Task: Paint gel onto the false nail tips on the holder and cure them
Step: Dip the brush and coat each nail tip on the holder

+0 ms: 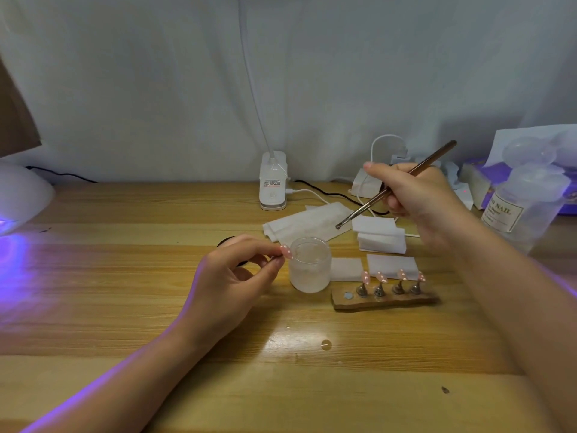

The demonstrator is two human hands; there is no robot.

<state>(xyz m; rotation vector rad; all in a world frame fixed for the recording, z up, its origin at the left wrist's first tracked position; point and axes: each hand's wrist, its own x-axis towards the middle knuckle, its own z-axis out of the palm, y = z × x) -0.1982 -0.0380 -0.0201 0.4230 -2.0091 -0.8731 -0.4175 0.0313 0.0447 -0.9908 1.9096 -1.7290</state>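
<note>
Four pink nail tips (392,276) stood on the wooden holder (385,300), its leftmost post bare. Left of the holder, beside the frosted jar (309,265), her left hand (232,278) pinched the fifth tip (286,251). Above the holder, her right hand (416,198) gripped the brush (395,185). I'd guess painting was unfinished, with curing left.

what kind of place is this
Probably a home nail-art desk, not a salon: a wooden table against a draped sheet, with a stand of false nail tips, a glowing UV curing lamp and a clip-on desk lamp.
</note>
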